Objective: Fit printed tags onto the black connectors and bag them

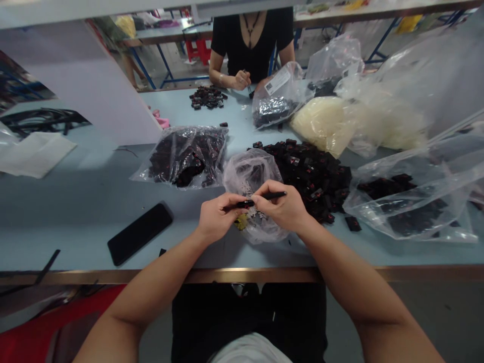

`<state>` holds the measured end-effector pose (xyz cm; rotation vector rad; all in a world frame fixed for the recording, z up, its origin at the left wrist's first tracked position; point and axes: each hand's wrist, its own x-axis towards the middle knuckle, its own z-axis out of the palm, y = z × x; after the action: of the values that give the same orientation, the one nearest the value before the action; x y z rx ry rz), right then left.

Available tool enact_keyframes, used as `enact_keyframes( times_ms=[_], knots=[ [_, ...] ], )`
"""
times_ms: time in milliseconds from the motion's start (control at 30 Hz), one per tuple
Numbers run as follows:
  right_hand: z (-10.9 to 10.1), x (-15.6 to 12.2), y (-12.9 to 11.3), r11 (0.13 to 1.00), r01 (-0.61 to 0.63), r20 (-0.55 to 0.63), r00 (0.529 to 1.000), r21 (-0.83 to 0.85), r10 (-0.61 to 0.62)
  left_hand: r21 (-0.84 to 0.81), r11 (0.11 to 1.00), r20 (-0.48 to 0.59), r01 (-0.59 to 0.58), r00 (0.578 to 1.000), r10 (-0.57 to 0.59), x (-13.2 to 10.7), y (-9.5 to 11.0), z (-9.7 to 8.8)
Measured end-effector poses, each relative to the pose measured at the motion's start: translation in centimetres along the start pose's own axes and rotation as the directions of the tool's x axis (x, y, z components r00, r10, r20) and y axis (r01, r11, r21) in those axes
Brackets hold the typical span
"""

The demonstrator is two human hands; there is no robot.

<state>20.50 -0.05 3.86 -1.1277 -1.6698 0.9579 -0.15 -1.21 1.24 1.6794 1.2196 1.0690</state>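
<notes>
My left hand (pixel 216 216) is closed in a pinch on a small black part (pixel 245 204) just above the table's near edge. My right hand (pixel 284 207) is closed round a thin black pen-like tool (pixel 275 194), its tip meeting the part. Both hands hover over a small clear plastic bag (pixel 247 174) with tiny pieces inside. A heap of loose black parts with red marks (pixel 310 174) lies just right of the bag.
A black phone (pixel 139 233) lies at the left. A clear bag of black parts (pixel 187 157) sits behind it, more bags (pixel 412 199) at the right, a bag of pale material (pixel 328 123) beyond. Across the blue table (pixel 83 201) another person's hands (pixel 242 79) work beside a small black pile (pixel 207 97).
</notes>
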Motion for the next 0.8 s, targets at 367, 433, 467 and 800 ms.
enact_keyframes(
  times_ms=[367, 433, 467, 800],
  knots=[
    [0.21, -0.11, 0.28, 0.996, 0.041, 0.018, 0.999, -0.075, -0.040, 0.207, 0.975, 0.022, -0.077, 0.997, 0.074, 0.07, -0.43, -0.37],
    [0.22, -0.07, 0.27, 0.997, 0.035, 0.016, 0.999, -0.074, -0.034, 0.208, 0.975, 0.023, -0.078, 0.997, 0.075, 0.11, -0.40, -0.40],
    [0.20, -0.03, 0.25, 0.997, 0.032, 0.013, 0.999, -0.067, -0.031, 0.206, 0.976, 0.021, -0.077, 0.997, 0.074, 0.12, -0.38, -0.41],
    [-0.03, -0.07, -0.38, 0.990, -0.030, -0.028, 0.999, 0.138, 0.034, 0.057, 0.998, -0.002, -0.014, 1.000, 0.014, 0.28, -0.23, -0.35]
  ],
)
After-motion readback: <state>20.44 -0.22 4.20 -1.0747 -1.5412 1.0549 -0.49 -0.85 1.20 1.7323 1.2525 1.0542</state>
